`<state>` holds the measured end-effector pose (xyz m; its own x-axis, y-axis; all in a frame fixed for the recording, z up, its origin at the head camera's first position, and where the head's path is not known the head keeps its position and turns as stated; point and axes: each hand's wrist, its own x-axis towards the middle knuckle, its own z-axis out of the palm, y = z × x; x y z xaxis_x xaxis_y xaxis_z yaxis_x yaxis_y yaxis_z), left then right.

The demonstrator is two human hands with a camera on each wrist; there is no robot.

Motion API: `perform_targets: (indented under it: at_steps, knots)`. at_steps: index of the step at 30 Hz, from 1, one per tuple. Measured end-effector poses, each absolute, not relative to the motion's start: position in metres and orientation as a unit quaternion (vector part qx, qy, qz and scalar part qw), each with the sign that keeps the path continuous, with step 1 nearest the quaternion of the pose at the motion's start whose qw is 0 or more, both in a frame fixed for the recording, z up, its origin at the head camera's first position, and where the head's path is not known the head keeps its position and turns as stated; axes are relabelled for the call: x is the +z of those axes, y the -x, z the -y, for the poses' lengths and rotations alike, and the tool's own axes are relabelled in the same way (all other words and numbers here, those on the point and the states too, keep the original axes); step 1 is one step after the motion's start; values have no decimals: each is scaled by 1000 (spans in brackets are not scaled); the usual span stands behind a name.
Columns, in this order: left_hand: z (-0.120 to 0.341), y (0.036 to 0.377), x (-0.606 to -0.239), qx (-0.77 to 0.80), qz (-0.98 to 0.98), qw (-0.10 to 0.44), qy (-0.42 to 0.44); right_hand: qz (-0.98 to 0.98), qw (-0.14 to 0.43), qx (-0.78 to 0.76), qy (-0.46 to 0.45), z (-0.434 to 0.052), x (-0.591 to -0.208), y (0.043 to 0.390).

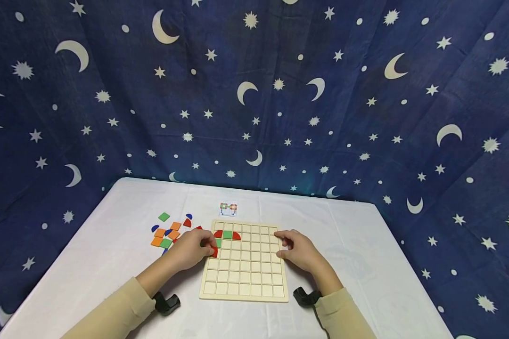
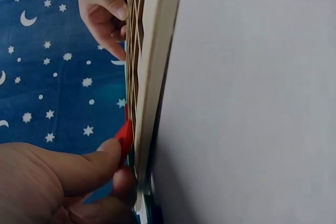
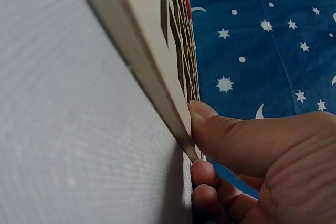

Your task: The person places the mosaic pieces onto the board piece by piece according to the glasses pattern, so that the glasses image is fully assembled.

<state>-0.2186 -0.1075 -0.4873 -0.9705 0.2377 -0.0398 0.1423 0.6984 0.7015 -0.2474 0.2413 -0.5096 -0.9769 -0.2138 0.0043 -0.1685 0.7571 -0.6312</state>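
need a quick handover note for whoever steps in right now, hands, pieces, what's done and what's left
Left hand pinches a red piece at the left edge of the wooden grid board.
Right hand grips the board's right edge, steadying it.
Done: two red quarter pieces and a green square sit in the top rows, upper left.
Left: most cells empty; loose pieces lie left of the board; pattern card behind it.

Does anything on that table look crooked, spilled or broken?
Nothing stands out. The wooden grid board lies flat and square on the table, the loose coloured tiles sit in a small heap beside it, and the left hand pinches a red piece at the board's edge.
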Motion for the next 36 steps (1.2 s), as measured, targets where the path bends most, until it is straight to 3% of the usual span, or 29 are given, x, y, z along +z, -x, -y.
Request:
perform_targets:
  at_steps: [9,27,36]
  knots:
    - [97,214,-488,326,-941,23,-94,-936,39,-335,96,-241,-509,248]
    - [93,209,-486,314,-944,30,-101,-936,39,-337,94,-242,-510,248]
    - [122,218,-483,312,-947,29,-75,-936,36,-338,95,-241,-509,248]
